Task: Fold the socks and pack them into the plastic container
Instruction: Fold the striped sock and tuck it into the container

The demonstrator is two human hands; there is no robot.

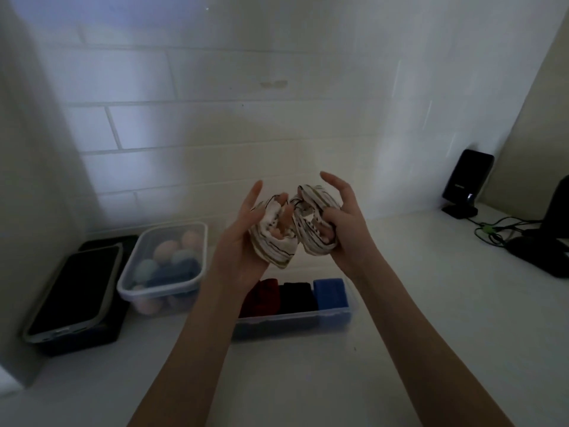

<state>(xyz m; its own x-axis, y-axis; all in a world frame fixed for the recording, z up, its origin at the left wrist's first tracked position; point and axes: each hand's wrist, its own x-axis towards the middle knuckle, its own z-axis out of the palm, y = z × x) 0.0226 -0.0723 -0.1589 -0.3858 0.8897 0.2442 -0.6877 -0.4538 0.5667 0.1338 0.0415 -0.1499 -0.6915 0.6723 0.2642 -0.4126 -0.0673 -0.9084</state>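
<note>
- Person stands at a white counter (pixel 400 318), both bare forearms reaching forward, hands raised above it.
- Left hand (pixel 243 238) and right hand (pixel 341 223) hold 1 bunched striped sock (pixel 292 229) between them, up in the air, clear of the counter.
- Sock: pale cloth with thin dark and olive stripes, crumpled; whether it is 1 sock or a pair, cannot tell.
- Left hand: palm turned up under the cloth, middle fingers tucked into the folds, forefinger stretched straight out and away, touching nothing.
- Right hand: lower fingers curled tight on the right part of the bundle, thumb pressed into the cloth, forefinger lifted free above it.
- Directly below the hands sits a long clear container (pixel 308 318) on the counter, partly hidden by the left wrist.
- Inside it, 3 folded socks in a row: red sock (pixel 264 294) on the left, black sock (pixel 298 297) in the middle, blue sock (pixel 331 292) on the right, each touching the next.
- Left of that, a 2nd clear tub (pixel 135 288) holds rolled sock balls (pixel 166 260) in pink, pale green and blue.
- Further left, a grey-rimmed lid (pixel 74 291) leans on a black box (pixel 101 337).
- Far right by the tiled wall (pixel 215 118): a phone (pixel 468 177) upright on a stand, cables (pixel 492 231) trailing off beside it.
- Light is dim; fine detail is blurred.
</note>
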